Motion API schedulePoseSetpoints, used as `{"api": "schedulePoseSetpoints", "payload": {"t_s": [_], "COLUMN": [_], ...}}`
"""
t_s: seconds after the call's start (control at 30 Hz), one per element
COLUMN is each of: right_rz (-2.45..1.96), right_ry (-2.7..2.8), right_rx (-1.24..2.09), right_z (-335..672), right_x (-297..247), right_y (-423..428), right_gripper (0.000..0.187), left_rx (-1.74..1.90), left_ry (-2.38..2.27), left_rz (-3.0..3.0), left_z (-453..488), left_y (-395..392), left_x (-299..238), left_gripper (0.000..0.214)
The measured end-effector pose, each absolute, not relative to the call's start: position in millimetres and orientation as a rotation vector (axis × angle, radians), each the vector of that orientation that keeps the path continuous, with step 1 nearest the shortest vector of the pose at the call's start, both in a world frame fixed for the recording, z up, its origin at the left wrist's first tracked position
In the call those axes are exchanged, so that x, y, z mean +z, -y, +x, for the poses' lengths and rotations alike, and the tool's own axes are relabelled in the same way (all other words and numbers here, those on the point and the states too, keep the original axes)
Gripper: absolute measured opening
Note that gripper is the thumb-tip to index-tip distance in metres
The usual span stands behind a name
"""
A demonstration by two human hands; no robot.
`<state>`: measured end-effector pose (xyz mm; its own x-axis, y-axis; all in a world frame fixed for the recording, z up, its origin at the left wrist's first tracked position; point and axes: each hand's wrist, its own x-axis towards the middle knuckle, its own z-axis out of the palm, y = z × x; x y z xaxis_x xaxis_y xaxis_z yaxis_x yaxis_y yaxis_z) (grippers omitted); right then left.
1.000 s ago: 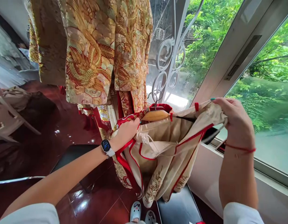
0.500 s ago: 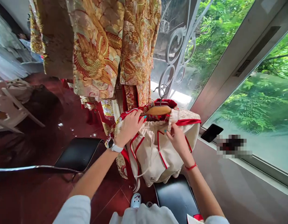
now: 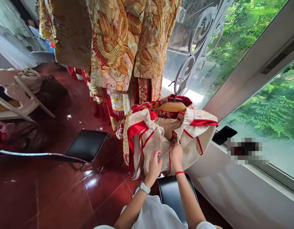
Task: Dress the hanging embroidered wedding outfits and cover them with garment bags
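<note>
Below and around a curved, light-brown wooden hanger [image 3: 172, 107], a cream satin garment with red piping [image 3: 154, 147] hung in loose folds; it looked soft, light, limp and likely slippery. Below the hanger's left end, the left hand [image 3: 154, 164] had its fingers half curled; whether they held anything could not be told. Below the hanger's right end, the right hand [image 3: 176, 155] pinched the garment near its gathered band, fingers nearly closed. That thicker, ruched band seemed the surest hold, sparing the embroidery from snags.
</note>
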<state>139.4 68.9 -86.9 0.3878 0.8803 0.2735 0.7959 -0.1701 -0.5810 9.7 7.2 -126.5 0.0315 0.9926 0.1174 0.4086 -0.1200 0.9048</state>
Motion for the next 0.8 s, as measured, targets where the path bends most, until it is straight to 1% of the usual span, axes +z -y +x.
{"api": "schedulePoseSetpoints", "payload": {"t_s": [0.1,0.17,0.27,0.4,0.47,0.57,0.7,0.8], "right_rz": [-1.77,-1.629,-1.442,-1.35,-1.358,-1.431,-1.696,-1.953], "right_ry": [1.219,1.172,1.2,1.164,1.16,1.27,1.492,1.704], "right_rx": [0.183,0.36,0.664,0.835,0.833,0.71,0.512,0.408], "right_z": [156.6,161.4,160.5,156.5,154.7,150.2,139.9,131.3], "right_x": [-99.4,-104.8,-110.7,-116.4,-117.5,-117.8,-116.6,-109.4], "right_y": [-57.9,-47.9,-29.1,-2.3,7.3,15.4,19.3,20.0], "right_gripper": [0.025,0.022,0.022,0.027,0.028,0.026,0.027,0.027], "left_rx": [0.954,0.925,0.878,0.727,0.671,0.72,0.752,0.731], "left_ry": [-1.409,-1.367,-1.348,-1.473,-1.465,-1.415,-1.489,-1.517], "left_rz": [1.608,1.609,1.622,1.689,1.767,1.84,1.816,1.903], "left_z": [16.6,22.3,30.2,28.7,24.5,21.4,25.1,26.5], "left_y": [-13.4,-17.8,-22.2,-18.5,-13.8,-7.0,-1.4,2.4], "left_x": [-127.9,-126.6,-125.7,-131.1,-136.5,-145.5,-152.9,-151.7], "left_gripper": [0.033,0.03,0.023,0.02,0.017,0.019,0.016,0.02]}}
